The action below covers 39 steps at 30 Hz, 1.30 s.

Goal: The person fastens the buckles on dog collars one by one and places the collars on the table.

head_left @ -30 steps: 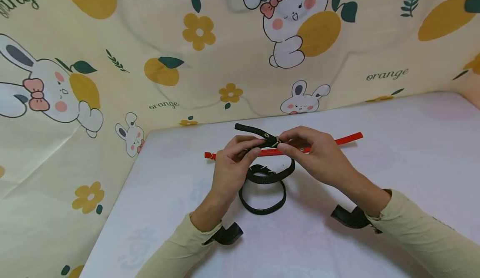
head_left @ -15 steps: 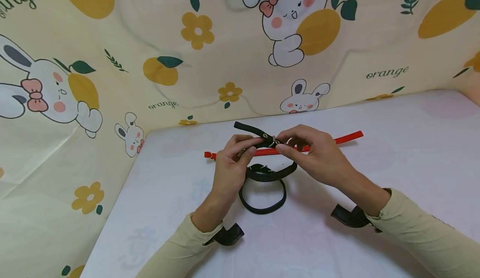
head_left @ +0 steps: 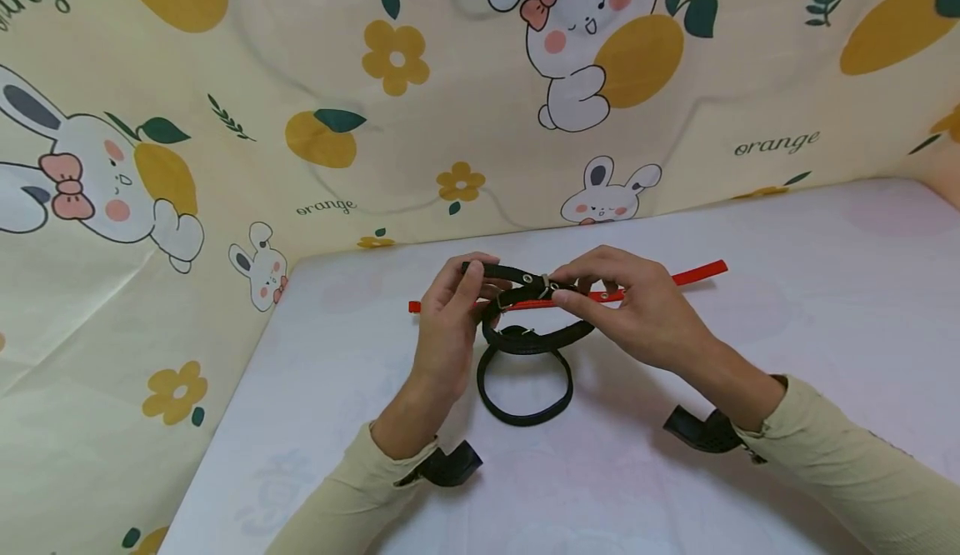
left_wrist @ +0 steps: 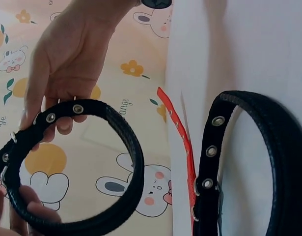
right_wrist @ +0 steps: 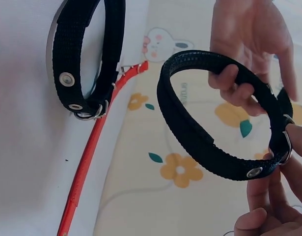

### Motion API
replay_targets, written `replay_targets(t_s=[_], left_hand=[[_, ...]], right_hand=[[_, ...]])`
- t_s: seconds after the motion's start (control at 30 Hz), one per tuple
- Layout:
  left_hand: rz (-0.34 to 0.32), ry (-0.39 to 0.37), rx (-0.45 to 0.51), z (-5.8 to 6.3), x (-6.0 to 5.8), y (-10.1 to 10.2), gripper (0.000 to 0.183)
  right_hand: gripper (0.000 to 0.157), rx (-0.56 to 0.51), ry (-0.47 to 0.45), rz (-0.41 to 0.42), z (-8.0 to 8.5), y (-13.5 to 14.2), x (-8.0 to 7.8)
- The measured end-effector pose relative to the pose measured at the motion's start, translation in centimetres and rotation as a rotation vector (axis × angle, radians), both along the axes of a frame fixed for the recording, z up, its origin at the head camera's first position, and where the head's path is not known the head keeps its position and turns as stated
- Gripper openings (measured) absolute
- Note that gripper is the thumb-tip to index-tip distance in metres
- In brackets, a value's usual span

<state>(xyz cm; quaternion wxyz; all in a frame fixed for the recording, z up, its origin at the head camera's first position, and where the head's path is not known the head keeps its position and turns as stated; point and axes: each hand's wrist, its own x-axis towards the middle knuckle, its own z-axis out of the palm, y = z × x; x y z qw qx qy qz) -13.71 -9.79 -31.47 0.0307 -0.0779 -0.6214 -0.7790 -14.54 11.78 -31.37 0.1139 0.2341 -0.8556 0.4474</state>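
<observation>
A black collar (head_left: 538,344), bent into a loop, is held between both hands above the table. My right hand (head_left: 637,309) pinches it at the metal buckle (head_left: 547,286). The left hand (head_left: 444,330) has its thumb and finger at the free end of the strap (head_left: 502,272), with other fingers by the loop's left side. Metal eyelets show along the strap in the left wrist view, such as this eyelet (left_wrist: 78,109). Below lies a second black collar (head_left: 525,420), buckled into a ring. A red collar (head_left: 697,274) is stretched out flat behind the hands.
The white table (head_left: 360,422) meets a cloth backdrop (head_left: 420,138) printed with rabbits and oranges, at the back and left. Black mounts (head_left: 450,465) sit at both wrists, close above the table.
My left hand has shifted left from beside the buckle to the strap's free end, and that end now sits lower. The right hand has stayed at the buckle.
</observation>
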Motion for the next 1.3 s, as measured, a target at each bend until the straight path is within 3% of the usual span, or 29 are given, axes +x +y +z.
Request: replay_targets(t_s=[0.17,0.43,0.57,0.8,1.3], left_hand=[[0.012,-0.014,0.019,0.15,-0.03,-0.06,0.013],[-0.028,0.022,0.012,-0.17,-0.06,-0.22,0.019],[-0.062,0.007,-0.049,-0.25,-0.04,-0.35,0.015],[-0.152,-0.046,-0.173,0.02,0.13,-0.48,0.028],[-0.138,-0.099,-0.039,-0.18,-0.22,-0.40,0.024]], right_hand=[[0.016,-0.011,0.035,0.005,0.08,0.05,-0.07],[0.017,-0.019,0.047,0.008,0.34,0.09,-0.25],[0.017,-0.023,0.056,0.025,0.35,0.16,-0.27],[0.019,-0.001,0.062,0.040,0.14,0.29,-0.30],[0.030,0.084,0.062,0.090,0.36,0.92,-0.59]])
